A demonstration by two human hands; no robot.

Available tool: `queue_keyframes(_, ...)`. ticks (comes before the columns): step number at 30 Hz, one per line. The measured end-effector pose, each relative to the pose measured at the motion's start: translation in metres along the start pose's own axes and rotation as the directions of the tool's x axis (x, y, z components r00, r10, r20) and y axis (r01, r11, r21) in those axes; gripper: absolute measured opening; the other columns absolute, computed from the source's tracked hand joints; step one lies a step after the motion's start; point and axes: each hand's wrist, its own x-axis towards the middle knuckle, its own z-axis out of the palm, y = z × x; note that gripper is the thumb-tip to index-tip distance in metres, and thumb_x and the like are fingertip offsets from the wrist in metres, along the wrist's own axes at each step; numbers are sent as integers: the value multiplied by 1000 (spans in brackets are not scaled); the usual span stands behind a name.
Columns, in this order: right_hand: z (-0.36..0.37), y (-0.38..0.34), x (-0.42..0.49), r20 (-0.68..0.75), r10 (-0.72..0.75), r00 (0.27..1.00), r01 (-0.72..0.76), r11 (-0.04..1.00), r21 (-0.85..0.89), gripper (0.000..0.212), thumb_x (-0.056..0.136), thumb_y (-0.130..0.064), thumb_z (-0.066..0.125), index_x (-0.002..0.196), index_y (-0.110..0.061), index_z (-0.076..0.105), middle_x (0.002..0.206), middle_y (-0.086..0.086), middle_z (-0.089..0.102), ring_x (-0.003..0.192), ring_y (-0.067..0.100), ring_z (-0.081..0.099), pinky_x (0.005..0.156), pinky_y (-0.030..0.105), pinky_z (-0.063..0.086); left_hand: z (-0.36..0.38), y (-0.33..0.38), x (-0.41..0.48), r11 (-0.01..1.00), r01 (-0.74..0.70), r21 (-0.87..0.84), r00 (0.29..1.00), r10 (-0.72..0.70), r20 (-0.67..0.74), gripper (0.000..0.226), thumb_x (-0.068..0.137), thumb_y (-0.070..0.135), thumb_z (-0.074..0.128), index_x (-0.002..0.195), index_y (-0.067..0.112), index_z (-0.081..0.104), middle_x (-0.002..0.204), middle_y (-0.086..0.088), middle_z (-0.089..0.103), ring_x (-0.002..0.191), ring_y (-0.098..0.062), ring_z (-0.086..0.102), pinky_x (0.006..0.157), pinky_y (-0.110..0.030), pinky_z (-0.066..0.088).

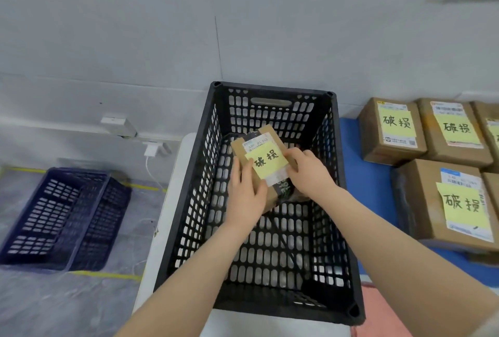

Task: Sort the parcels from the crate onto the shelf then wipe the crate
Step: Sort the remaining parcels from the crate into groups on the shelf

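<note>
- Inside the black crate [334, 201], toward its far end, sits a small cardboard parcel [259, 147] — tilted, its far corner raised, with a yellow note [266, 161] bearing handwritten characters stuck over its shipping label.
- Over the crate's near rim both bare forearms reach down to that parcel.
- Left hand [247, 195] grips the parcel's left and near side, fingers wrapped around the edge and thumb lying on the top face beside the note.
- Right hand [307, 172] clasps the parcel's right edge, fingers curled on it and touching the note's right side.
- Under the parcel's near right corner something dark lies on the crate floor; what it is cannot be told.
- Right of the crate, on a blue surface [351, 153], stand several cardboard boxes [391, 131] carrying the same kind of yellow note.
- Left of the crate, well apart on the floor, rests a dark blue crate [62, 218] — lying low and angled.
- Beneath the crate a white support [167, 201] shows along its left side.
</note>
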Motion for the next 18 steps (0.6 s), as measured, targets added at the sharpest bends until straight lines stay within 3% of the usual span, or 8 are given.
queue_keyframes(3,7,-2,-9,-32,0,1000,1,1000,31,42,94,-13,47,135,-22,43,140,7,38,109,23,54,90,35,49,2,-5,11,999,-27,-40,994,31,104,63,99,31,47,153,31,15,160,17,-8,119,22,11,89,0,26)
queue_keyframes(5,13,-4,-14,3,-32,999,32,999,40,51,93,-4,47,141,-19,37,156,11,13,128,27,42,100,36,45,6,-8,18,999,-40,-26,988,43,147,63,99,29,45,154,28,13,160,18,-6,104,36,15,73,8,27)
queue_keyframes(7,17,-3,-17,49,-101,994,98,993,66,63,90,1,48,147,-19,29,160,6,-9,141,28,26,106,34,41,9,-10,24,996,-87,10,984,85,154,63,99,25,44,154,25,14,160,20,-4,108,40,13,79,8,27)
queue_keyframes(9,17,-3,-18,59,-133,989,125,985,121,66,90,-1,48,150,-18,25,160,-2,-11,143,24,23,106,32,41,12,-10,28,990,-130,45,983,123,137,61,98,25,44,153,27,17,158,23,0,126,24,14,99,-7,29)
queue_keyframes(11,19,-2,-20,45,-107,993,97,980,175,63,91,-7,48,149,-18,27,160,-5,-6,145,21,17,108,37,38,11,-9,26,985,-164,61,983,158,99,58,97,26,43,151,28,23,158,22,9,133,7,20,101,-19,31)
queue_keyframes(15,20,-7,-34,2,-104,995,101,972,214,60,91,-13,48,148,-20,31,160,-4,1,146,22,12,115,45,27,3,-3,15,979,-191,71,982,191,9,53,95,26,41,147,29,32,155,22,20,135,2,30,101,-28,40)
queue_keyframes(18,12,-17,-49,-78,-166,983,178,963,204,60,89,-17,49,146,-25,33,159,-7,4,144,28,16,116,42,22,-11,12,0,967,-247,65,965,252,-76,51,94,25,43,145,30,36,153,27,21,134,7,29,103,-33,42)
